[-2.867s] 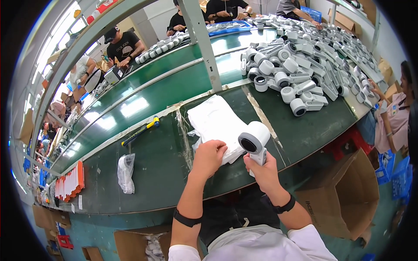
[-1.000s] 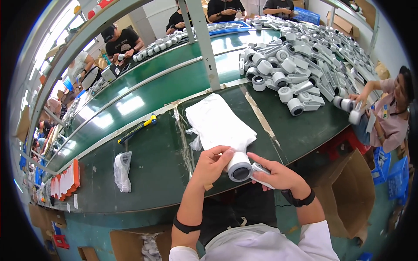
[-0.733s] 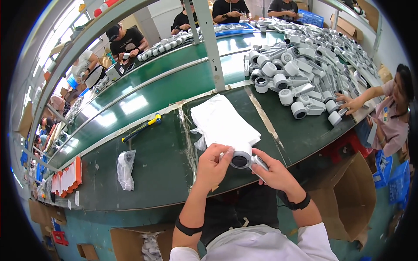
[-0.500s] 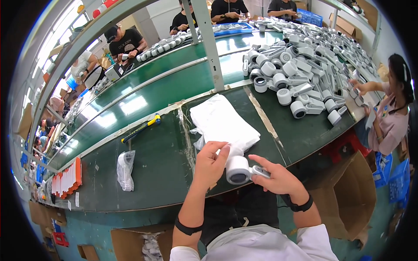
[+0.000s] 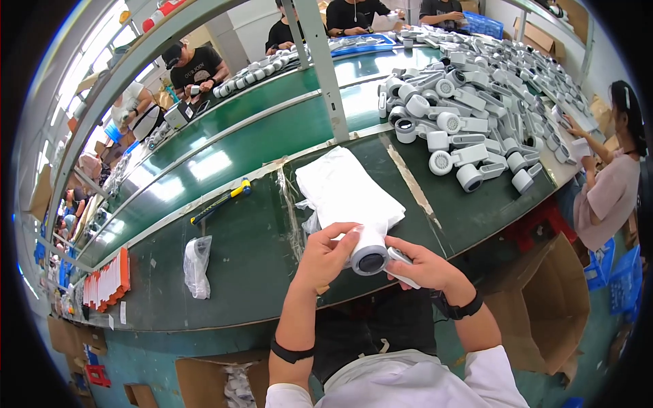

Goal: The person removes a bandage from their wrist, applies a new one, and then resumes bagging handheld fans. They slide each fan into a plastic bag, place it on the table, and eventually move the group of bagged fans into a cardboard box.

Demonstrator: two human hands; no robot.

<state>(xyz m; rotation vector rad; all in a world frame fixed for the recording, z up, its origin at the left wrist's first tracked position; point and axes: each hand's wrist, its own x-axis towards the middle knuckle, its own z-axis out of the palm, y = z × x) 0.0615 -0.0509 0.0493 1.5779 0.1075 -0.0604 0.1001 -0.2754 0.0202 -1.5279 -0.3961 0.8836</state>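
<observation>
A white-and-grey hair dryer [image 5: 369, 259] with a round head and flat handle is held in front of me, its dark round end toward me. My right hand [image 5: 423, 266] is closed around its handle. Beside the head, my left hand [image 5: 328, 257] pinches thumb against fingers, seemingly on the edge of a thin plastic bag; the fingers partly hide it. The head's far end reaches the near edge of a stack of white plastic bags [image 5: 348, 185] lying on the dark green table [image 5: 245, 272].
Left of the stack lie a yellow-and-black tool [image 5: 221, 201], a bagged dryer [image 5: 197, 267] and orange-and-white boxes [image 5: 107, 280]. Many dryers are heaped [image 5: 469, 112] at right. A metal post [image 5: 331, 95] rises behind. Cardboard boxes [image 5: 544, 306] stand below; co-workers sit around.
My right hand has brought the hair dryer slightly up and turned it, so its dark end faces me more. The handle now angles downward. My left hand stays almost in place.
</observation>
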